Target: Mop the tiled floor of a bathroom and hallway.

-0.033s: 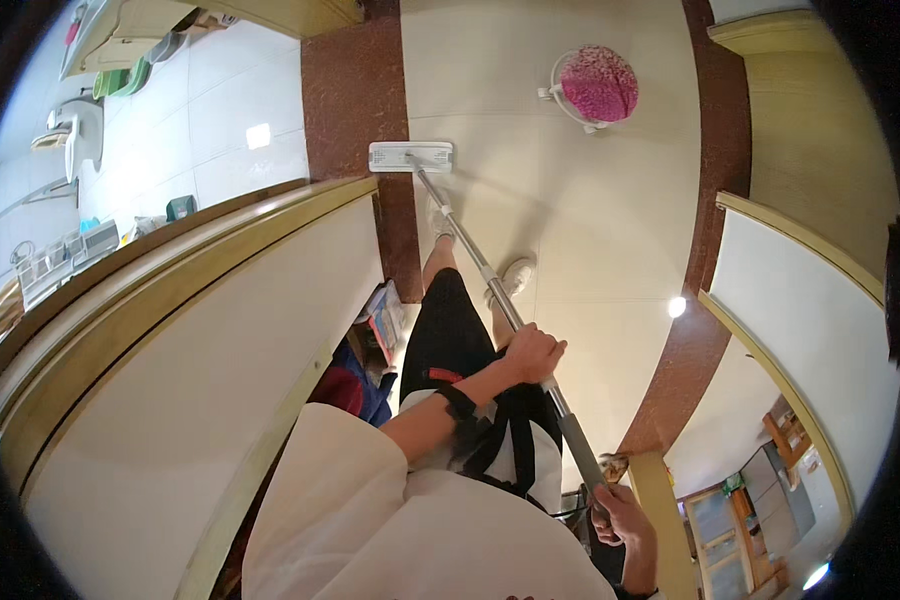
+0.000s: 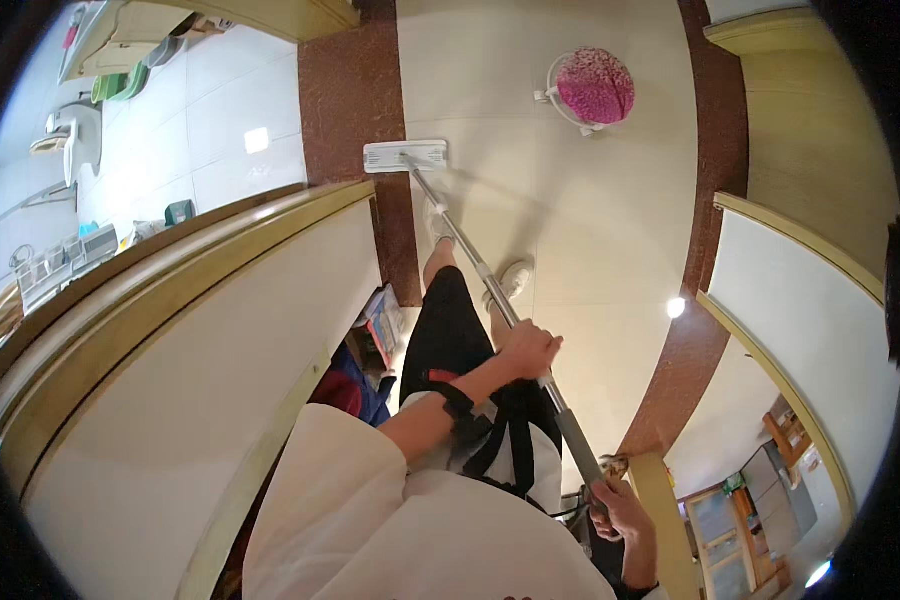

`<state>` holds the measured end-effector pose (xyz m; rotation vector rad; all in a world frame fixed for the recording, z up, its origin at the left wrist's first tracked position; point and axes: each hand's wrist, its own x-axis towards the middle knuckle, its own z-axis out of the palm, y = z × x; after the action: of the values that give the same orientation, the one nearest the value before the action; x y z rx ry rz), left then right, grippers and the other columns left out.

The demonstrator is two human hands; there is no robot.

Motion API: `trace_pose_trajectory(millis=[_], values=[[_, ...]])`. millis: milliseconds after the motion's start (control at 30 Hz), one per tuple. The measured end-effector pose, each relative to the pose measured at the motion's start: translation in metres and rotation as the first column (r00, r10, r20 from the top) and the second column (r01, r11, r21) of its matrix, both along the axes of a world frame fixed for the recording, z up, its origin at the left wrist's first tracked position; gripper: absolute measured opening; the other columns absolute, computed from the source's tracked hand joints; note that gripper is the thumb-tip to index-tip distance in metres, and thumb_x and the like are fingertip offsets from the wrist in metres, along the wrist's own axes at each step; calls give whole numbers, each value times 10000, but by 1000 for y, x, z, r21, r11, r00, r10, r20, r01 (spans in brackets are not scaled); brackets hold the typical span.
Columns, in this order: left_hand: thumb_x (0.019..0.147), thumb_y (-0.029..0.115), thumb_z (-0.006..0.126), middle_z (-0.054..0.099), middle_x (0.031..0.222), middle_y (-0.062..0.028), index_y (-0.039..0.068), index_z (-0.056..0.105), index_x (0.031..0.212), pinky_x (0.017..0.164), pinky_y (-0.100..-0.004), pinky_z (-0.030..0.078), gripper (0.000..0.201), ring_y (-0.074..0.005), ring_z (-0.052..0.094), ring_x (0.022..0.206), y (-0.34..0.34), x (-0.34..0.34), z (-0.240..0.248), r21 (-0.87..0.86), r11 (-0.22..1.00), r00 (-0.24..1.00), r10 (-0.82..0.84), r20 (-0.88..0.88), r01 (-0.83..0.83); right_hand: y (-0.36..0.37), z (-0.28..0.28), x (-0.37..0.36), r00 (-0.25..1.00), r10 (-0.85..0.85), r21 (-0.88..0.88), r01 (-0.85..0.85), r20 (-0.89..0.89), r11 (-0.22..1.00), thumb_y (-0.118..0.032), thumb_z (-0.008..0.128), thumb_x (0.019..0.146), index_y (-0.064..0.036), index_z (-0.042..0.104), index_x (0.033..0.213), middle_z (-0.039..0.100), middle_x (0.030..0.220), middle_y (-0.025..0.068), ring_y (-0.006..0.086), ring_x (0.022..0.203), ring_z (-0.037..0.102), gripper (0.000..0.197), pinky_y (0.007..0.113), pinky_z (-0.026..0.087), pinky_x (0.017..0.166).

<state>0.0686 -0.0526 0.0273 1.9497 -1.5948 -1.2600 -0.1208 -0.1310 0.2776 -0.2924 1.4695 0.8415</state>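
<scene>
I hold a flat mop with both hands, its metal pole [image 2: 460, 240] slanting away from me and to the left. Partway down the pole my left hand [image 2: 530, 350] is wrapped round the metal tube. Lower in the view, my right hand [image 2: 622, 510] grips the end of the grey handle [image 2: 577, 447]. The white rectangular mop head [image 2: 406, 156] lies flat, across the line between the brown border strip [image 2: 353, 100] and the cream floor tiles [image 2: 470, 75]. Its underside is hidden.
A round stool with a pink speckled cover [image 2: 596, 86] stands on the tiles, far right of the mop head. A white wall panel with yellow trim [image 2: 200, 380] rises at my left. Books [image 2: 380, 315] sit beside my leg. Doors [image 2: 800, 270] line the right side.
The mop head has slid very slightly to the left, with the pole and my left hand shifting along a little. My grip is the same.
</scene>
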Motion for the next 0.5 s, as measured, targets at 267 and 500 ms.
trace_pose_trajectory(millis=[267,500], values=[[807,282,434,513,519,-195,8,545,516,624,-454,413,415,-364,497,651,-48,184,-91,-22,817,816,574,-67,-576,-10,-124,140,893,305,-349,-184,331,919,-367,469,875,-33,456,728,435,464,11,87,335,394,365,240,310,309],[804,278,434,548,581,-163,61,577,548,625,-427,441,365,-340,519,669,-65,131,-57,64,906,908,419,7,-419,-17,-87,91,924,319,-272,-258,211,927,-328,475,880,-50,475,765,427,487,-10,70,399,414,301,249,329,351]])
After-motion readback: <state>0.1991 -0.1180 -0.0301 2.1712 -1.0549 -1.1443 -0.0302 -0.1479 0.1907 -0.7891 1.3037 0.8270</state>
